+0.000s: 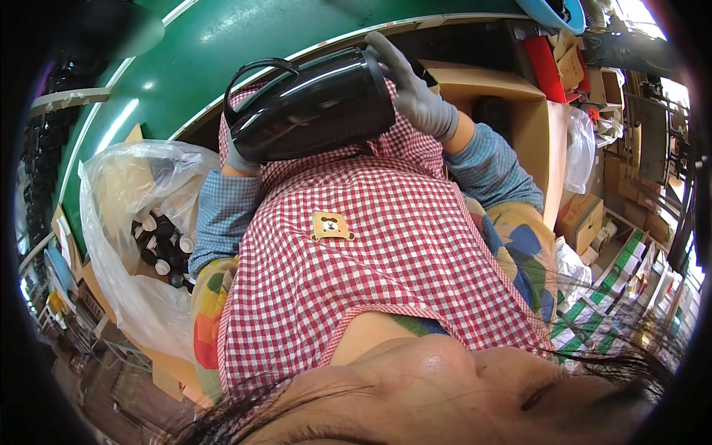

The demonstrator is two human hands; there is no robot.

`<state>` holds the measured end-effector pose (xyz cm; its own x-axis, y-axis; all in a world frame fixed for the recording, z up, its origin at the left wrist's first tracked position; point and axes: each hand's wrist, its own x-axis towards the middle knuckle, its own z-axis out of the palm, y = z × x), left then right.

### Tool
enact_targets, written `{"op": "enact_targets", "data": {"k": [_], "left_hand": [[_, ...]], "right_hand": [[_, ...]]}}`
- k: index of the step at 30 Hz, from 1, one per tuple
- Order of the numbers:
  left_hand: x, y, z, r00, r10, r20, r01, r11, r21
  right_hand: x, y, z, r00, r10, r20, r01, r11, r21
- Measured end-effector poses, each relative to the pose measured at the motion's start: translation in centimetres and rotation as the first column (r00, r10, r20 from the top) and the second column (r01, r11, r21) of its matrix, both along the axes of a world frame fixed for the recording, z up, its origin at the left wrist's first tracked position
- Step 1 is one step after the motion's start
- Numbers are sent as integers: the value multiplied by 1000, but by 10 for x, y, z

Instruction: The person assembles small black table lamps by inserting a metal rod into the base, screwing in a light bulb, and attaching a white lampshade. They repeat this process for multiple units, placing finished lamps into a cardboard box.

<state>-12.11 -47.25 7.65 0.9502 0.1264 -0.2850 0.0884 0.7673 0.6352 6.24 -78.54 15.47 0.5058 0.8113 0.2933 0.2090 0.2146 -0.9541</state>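
Black jug (319,107) was in both hands, on its side over the lap, just off the near edge of the green table (245,26), tilted so the end toward the table's right sat higher. Loop handle (256,65) pointed up and left, toward the table. Right hand (415,93), grey glove, was on the jug's right end: fingers long and partly spread, pressed against it rather than wrapped round, thumb not clear. Left hand (241,159), also gloved, was at the lower left end, mostly behind the body; couldn't tell whether its fingers were curled or flat. Likely reason for the two-end hold: a glossy barrel shape gives little to pinch, so a hand per end carries the weight and lets it be turned. Gloves probably there for grip and to avoid marking the shine. Holding it off the table probably spared it scuffs too. Clear plastic bag (111,222) with small black and white parts (163,245) stood below the table's near edge, to the left, mouth wide open, presumably for easy reach. Open carton (534,148) was off the same edge to the right, about within arm's reach, I'd judge. Red box (540,63) and blue basin (545,13) were past it, by the table's right end; couldn't tell what the basin stood on.
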Motion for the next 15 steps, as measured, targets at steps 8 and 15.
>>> {"op": "enact_targets", "data": {"k": [8, 15], "left_hand": [[8, -9, 74, 996, -70, 63, 35, 896, 443], [18, -23, 4, 931, -264, 250, 352, 828, -437]], "right_hand": [[-6, 5, -10, 983, -11, -185, 3, 999, -44], [-9, -1, -3, 977, -38, 208, 9, 990, 140]]}}
